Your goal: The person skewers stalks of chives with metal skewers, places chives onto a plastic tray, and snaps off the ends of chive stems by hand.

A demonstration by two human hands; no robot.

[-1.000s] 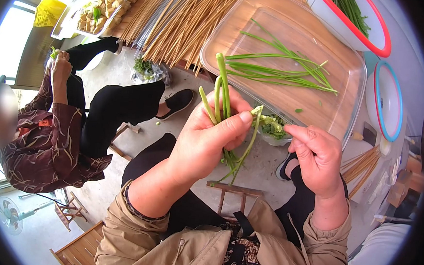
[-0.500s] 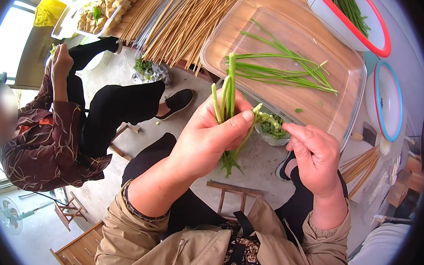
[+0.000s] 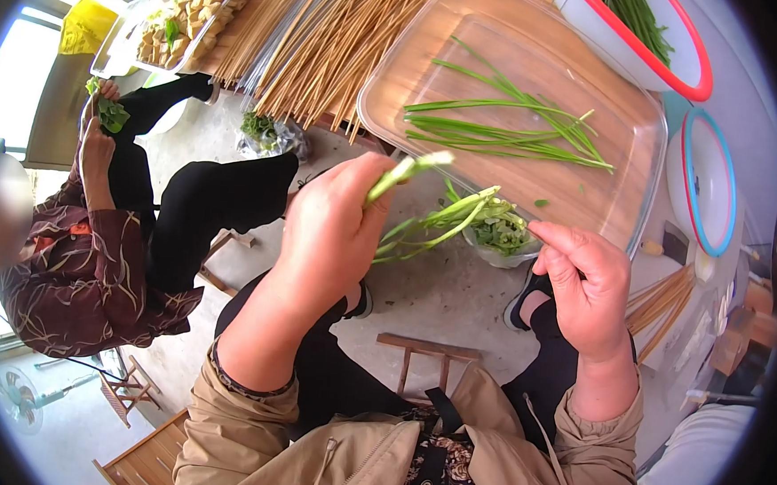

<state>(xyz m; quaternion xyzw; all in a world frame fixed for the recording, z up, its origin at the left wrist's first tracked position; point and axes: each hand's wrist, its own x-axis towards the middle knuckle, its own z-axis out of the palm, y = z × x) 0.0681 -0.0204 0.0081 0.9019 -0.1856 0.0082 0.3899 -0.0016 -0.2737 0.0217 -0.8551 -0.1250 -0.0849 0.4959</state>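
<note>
My left hand [image 3: 332,226] is closed around a pale green vegetable stalk [image 3: 411,171] that sticks out past the thumb side. Just right of it, more green stems [image 3: 439,223] slant up toward my right fingertips. My right hand [image 3: 582,285] is in a pinch close to the stem ends; whatever lies between its thumb and finger is too thin to make out. Behind the stems, a clear container [image 3: 494,256] with chopped leafy greens shows in part. Beyond both hands, long green stalks [image 3: 511,134] lie in a clear shallow tray [image 3: 626,217].
Many bamboo skewers [image 3: 338,48] lie on the table, left of the tray. A container of tan cubes [image 3: 193,22] stands farther left. Red-rimmed basin [image 3: 696,79] and blue-rimmed basin [image 3: 726,174] are at right. Another person [image 3: 93,269] sits at left, holding leafy greens [image 3: 112,114].
My left hand has moved left and turned, and the stalk in it now tilts right instead of standing up. My right hand stays nearly still. The other person's hands have moved up slightly.
</note>
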